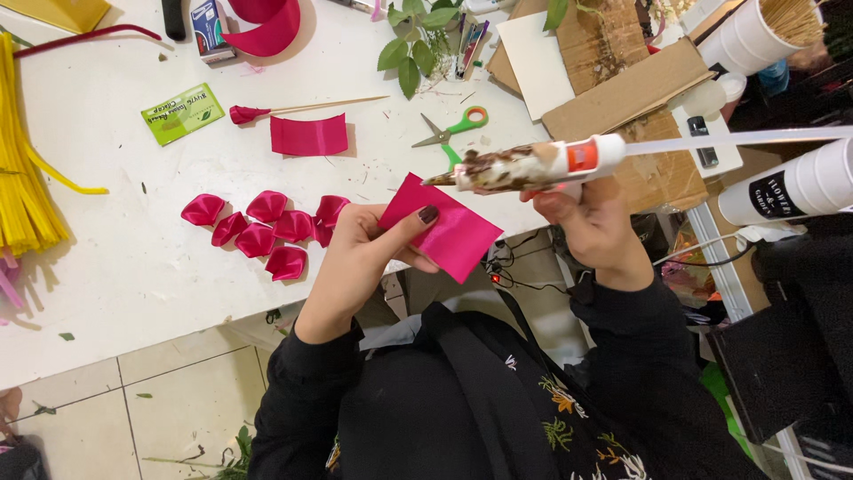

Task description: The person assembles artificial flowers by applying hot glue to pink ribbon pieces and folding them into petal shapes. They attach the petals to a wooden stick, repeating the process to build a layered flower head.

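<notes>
Pink ribbon square point(442, 233) pinched between thumb and fingers of the left hand point(366, 253), held over the near edge of the white worktop point(133, 267). Right hand point(593, 222) closed around a glue gun point(533, 166), nozzle at the square's upper corner. Folded pink petals point(258, 231) lie clustered near that edge; green-handled scissors point(451, 129) further in.

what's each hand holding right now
Left hand: closed on the pink ribbon square.
Right hand: closed on the glue gun.
</notes>
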